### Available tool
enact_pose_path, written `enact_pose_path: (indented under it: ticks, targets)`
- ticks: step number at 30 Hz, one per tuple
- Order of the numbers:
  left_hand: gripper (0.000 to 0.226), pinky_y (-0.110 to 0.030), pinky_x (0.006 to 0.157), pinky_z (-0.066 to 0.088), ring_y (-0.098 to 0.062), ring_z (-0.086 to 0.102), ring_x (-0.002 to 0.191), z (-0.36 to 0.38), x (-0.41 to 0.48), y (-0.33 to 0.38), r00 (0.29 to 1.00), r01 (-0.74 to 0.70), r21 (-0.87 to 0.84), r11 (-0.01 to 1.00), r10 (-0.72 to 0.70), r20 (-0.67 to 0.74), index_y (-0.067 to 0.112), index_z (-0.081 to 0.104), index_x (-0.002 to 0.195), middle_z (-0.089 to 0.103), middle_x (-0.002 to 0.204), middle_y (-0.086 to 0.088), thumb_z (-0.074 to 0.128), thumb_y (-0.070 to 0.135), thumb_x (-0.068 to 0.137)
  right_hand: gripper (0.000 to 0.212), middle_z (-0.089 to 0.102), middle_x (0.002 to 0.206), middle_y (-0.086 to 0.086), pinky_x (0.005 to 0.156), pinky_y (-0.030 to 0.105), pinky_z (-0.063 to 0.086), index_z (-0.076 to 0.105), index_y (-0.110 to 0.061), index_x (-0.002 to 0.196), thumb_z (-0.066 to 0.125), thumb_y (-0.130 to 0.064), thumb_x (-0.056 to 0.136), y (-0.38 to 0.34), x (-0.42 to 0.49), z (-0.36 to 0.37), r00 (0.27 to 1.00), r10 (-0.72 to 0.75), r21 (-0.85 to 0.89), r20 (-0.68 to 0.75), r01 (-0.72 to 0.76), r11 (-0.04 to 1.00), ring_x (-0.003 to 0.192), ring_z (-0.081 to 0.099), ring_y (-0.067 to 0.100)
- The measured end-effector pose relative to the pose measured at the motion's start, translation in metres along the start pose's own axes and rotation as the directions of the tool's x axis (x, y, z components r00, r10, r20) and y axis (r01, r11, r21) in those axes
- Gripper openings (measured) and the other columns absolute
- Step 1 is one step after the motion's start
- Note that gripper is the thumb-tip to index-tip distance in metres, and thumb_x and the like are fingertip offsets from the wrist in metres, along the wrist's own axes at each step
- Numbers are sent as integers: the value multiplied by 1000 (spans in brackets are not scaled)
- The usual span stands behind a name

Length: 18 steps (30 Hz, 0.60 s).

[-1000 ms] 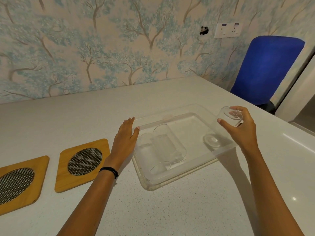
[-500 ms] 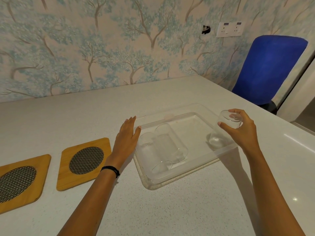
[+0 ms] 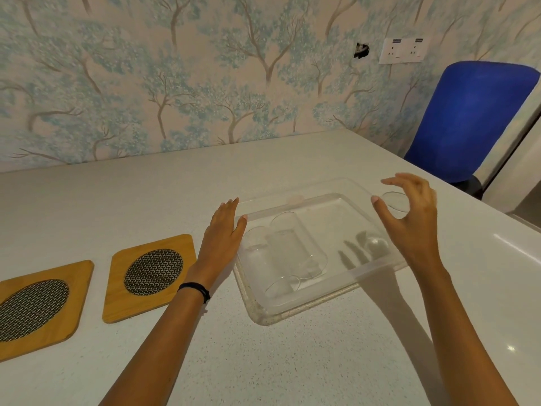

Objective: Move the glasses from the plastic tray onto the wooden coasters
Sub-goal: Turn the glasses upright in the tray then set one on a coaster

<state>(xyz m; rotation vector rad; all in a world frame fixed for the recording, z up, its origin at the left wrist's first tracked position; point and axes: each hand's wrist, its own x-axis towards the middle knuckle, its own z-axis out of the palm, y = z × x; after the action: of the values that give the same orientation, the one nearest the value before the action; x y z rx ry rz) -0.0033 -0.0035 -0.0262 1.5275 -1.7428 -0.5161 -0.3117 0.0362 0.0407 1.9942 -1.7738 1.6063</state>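
Observation:
A clear plastic tray point(image 3: 307, 303) sits on the white table. Two clear glasses lie on their sides in its left half, one point(image 3: 260, 259) beside the other point(image 3: 295, 247). A third glass point(image 3: 393, 202) stands upright at the tray's right end. My right hand point(image 3: 409, 218) hovers around its rim with fingers spread, the thumb tip just left of the rim. My left hand point(image 3: 222, 230) lies flat against the tray's left rim and holds nothing. Two wooden coasters with mesh centres lie to the left, one near point(image 3: 150, 273) and one farther point(image 3: 38, 303), both bare.
A blue chair point(image 3: 468, 118) stands past the table's far right corner. The wallpapered wall with a socket plate point(image 3: 404, 49) runs along the table's back edge. Bare tabletop point(image 3: 292, 361) lies in front of the tray.
My right hand, which gripped the upright glass by its rim, has spread its fingers off it. The left hand stays at the tray's left rim.

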Motion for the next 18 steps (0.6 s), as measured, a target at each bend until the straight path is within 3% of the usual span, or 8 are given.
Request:
enact_pose_path:
  ticks: [3,6,8,12,18]
  targets:
    - [51,-41,116,11,-16,8,145,0,0,0,1000,0,-4,1000,0,0,22,19,146,18,157,-3,32,35,99,21,62,109,-1,84,16,44,60,-19,107,61,-23,87,-20,-7,10,977,2,170,214,-39,985,96,59,9]
    - [51,-41,116,12,-17,8,145,1,0,0,1000,1,-2,1000,-1,-4,22,19,146,19,157,-4,32,35,99,27,63,106,-3,78,23,49,59,-25,111,58,-36,86,-32,-19,25,851,83,150,519,-186,971,92,60,7]
    - [51,-42,116,12,-17,8,145,1,0,0,1000,1,-2,1000,-1,-3,22,19,146,19,156,-4,32,35,99,40,61,109,-3,75,22,48,55,-28,118,54,-50,84,-37,-27,33,765,121,88,633,-226,970,91,59,6]
    - [51,-42,116,12,-17,8,145,1,1,-1,1000,3,0,1000,-3,-7,22,20,146,19,156,-3,32,36,99,64,57,116,-2,77,26,49,43,-31,130,50,-65,77,-44,-38,46,692,168,-37,702,-201,979,90,58,8]
    - [51,-42,116,12,-17,8,145,1,1,-2,1000,2,8,1000,-2,-8,22,19,146,19,157,-4,32,35,99,77,53,128,7,94,37,43,26,-26,142,56,-60,79,-46,-46,57,613,266,-179,744,-201,963,111,55,21]
